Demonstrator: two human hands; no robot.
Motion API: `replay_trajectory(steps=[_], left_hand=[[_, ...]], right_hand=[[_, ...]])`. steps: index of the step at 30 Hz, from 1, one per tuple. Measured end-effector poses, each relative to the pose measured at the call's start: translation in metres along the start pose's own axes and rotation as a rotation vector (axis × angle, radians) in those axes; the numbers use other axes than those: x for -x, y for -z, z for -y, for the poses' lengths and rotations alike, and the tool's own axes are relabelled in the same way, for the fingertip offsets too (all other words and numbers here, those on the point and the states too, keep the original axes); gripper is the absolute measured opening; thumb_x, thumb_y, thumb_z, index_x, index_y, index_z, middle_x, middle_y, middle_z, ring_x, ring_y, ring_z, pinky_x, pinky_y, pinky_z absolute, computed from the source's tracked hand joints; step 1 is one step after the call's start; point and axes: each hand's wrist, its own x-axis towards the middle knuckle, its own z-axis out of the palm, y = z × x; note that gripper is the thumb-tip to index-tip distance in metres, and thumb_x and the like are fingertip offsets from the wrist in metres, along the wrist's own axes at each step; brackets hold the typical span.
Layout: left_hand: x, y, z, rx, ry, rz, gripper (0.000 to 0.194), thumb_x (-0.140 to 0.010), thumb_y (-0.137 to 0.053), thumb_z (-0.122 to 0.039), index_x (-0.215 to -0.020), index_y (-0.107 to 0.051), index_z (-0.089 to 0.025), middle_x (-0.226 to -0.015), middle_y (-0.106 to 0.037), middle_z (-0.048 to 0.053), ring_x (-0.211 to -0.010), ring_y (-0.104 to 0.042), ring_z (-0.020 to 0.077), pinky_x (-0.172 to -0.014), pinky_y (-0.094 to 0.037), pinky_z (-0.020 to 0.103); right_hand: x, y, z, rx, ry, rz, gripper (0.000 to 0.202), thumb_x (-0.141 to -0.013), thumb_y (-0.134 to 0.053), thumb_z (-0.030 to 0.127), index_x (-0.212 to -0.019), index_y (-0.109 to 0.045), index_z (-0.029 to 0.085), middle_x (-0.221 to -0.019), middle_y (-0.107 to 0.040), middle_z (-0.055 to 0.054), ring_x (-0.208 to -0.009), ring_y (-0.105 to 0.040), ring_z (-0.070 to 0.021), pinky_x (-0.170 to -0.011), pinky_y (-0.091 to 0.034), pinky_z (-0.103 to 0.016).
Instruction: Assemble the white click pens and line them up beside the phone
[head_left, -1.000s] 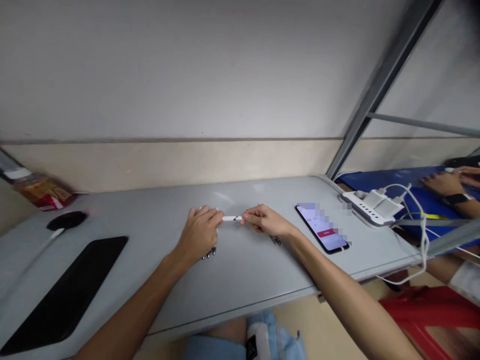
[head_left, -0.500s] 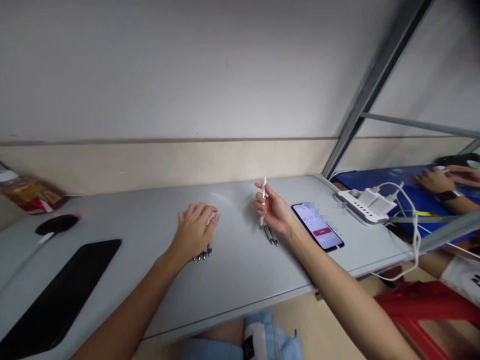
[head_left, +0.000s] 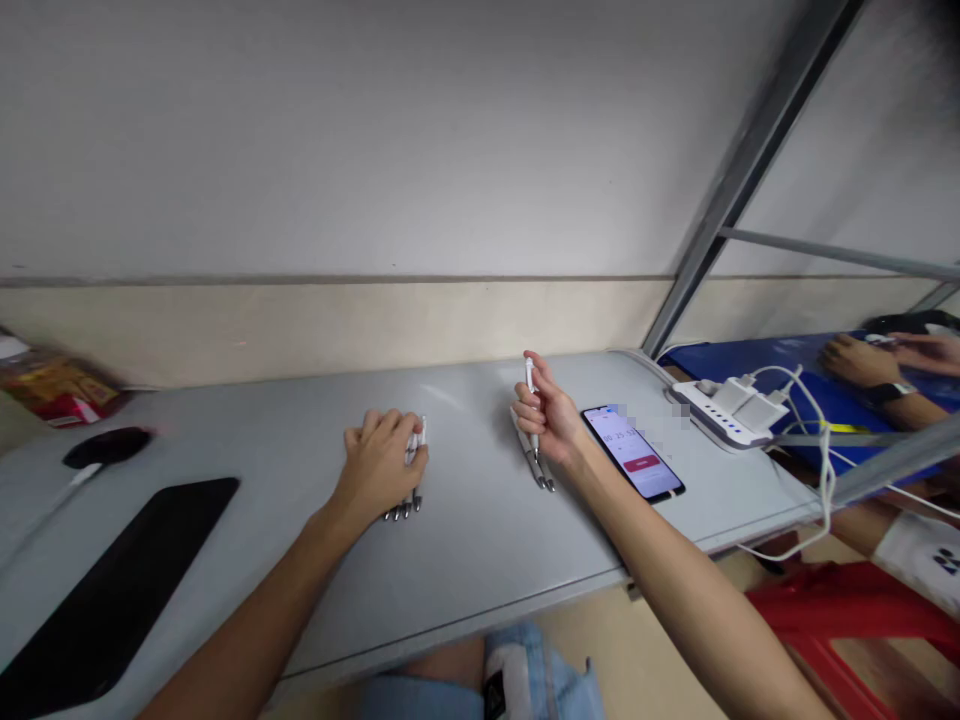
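My right hand [head_left: 551,415] is closed around a white pen [head_left: 530,375], held nearly upright with one finger near its top end. Below that hand, a couple of pens [head_left: 541,473] with silver tips lie side by side on the desk. My left hand [head_left: 382,455] rests palm down, its fingers bent and a little apart, over a row of several similar pens [head_left: 417,497]. Their silver tips point toward me, while the hand covers most of their barrels. The fingers touch the row without any pen being lifted.
A phone [head_left: 634,450] showing a running timer lies right of my right hand. Beyond it stands a power strip [head_left: 724,415] with white cables. On the left are a black mat [head_left: 127,590], a black charging puck [head_left: 107,447] and a jar [head_left: 60,385]. Another person's hands [head_left: 862,362] are at far right.
My left hand has shifted slightly left, uncovering the rightmost pen's upper end. My right hand has lowered its pen a little, and a finger has risen to the pen's top.
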Motion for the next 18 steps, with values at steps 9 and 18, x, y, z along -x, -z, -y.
replay_trajectory(steps=[9, 18], left_hand=[[0.0004, 0.0006, -0.0035, 0.059, 0.017, 0.052, 0.019, -0.088, -0.047, -0.035, -0.098, -0.057, -0.022, -0.100, -0.062, 0.007, -0.098, -0.046, 0.0274, -0.077, -0.029, 0.039], [0.0011, 0.0016, -0.0057, 0.103, 0.016, 0.056, 0.022, -0.088, -0.047, -0.040, -0.098, -0.057, -0.023, -0.098, -0.061, 0.007, -0.096, -0.046, 0.0268, -0.075, -0.028, 0.037]], right_hand=[[-0.0007, 0.0005, 0.0006, -0.060, 0.028, -0.005, 0.026, -0.091, -0.056, 0.028, -0.115, -0.049, 0.036, -0.059, -0.029, 0.008, -0.042, -0.016, -0.0061, -0.038, -0.008, -0.017], [-0.0018, 0.0009, 0.0020, -0.031, 0.030, -0.065, 0.028, -0.090, -0.056, 0.028, -0.115, -0.047, 0.037, -0.058, -0.034, 0.009, -0.041, -0.020, -0.0058, -0.038, -0.011, -0.016]])
